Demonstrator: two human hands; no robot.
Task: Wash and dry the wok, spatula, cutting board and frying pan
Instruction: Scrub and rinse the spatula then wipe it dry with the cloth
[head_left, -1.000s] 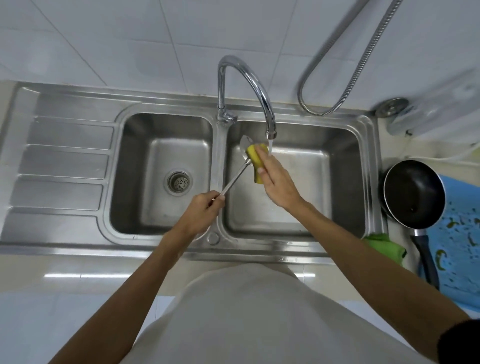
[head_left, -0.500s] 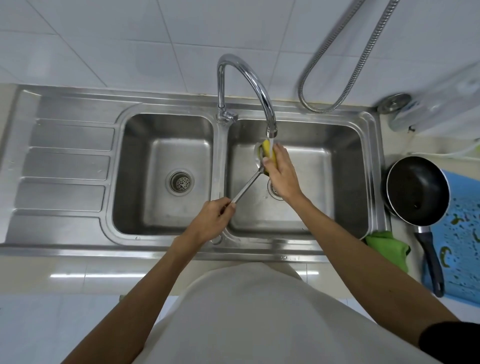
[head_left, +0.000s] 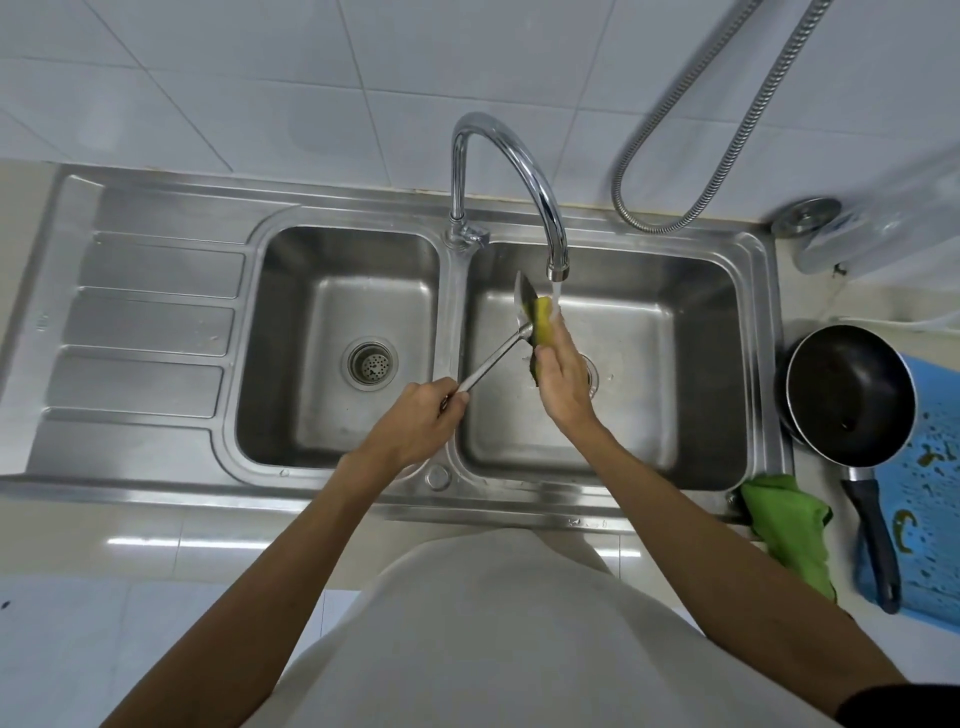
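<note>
My left hand (head_left: 415, 423) grips the handle end of the steel spatula (head_left: 493, 356), whose blade points up under the running tap (head_left: 553, 244) over the right sink basin (head_left: 675, 364). My right hand (head_left: 563, 376) presses a yellow sponge (head_left: 544, 325) against the spatula blade, right under the water stream. The black frying pan (head_left: 849, 395) sits on the counter to the right of the sink, partly on the blue cutting board (head_left: 935, 499), which is speckled with green scraps.
The left basin (head_left: 311, 415) with its drain strainer lies beside a ribbed draining board (head_left: 145, 338). A green cloth (head_left: 784, 525) hangs over the sink's front right corner. A metal shower hose (head_left: 727, 119) loops on the tiled wall.
The spatula blade and the sponge shifted back and forth beneath the tap; the sponge now sits on the blade's right face with the blade edge showing to its left.
</note>
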